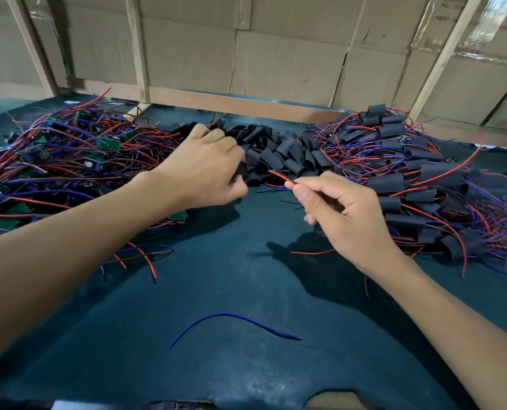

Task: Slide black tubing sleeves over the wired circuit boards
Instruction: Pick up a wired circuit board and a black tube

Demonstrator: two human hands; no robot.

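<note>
Reaching left hand grip into sleeves | right hand pinching red wire

Single head-worn view, forward and down over both forearms onto the near green table, cardboard wall behind.

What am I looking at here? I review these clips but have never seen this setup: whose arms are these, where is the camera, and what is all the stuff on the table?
There is no machine: a person works bare-handed, filmed by one camera on their head looking down. On the green table lie three piles: bare boards with red and blue wires at left, empty black sleeves in the middle, sleeved boards at right. The left hand reaches into the sleeves; what its fingers grip is hidden. The right hand pinches a red wire. A loose blue wire lies nearer the camera.
</note>
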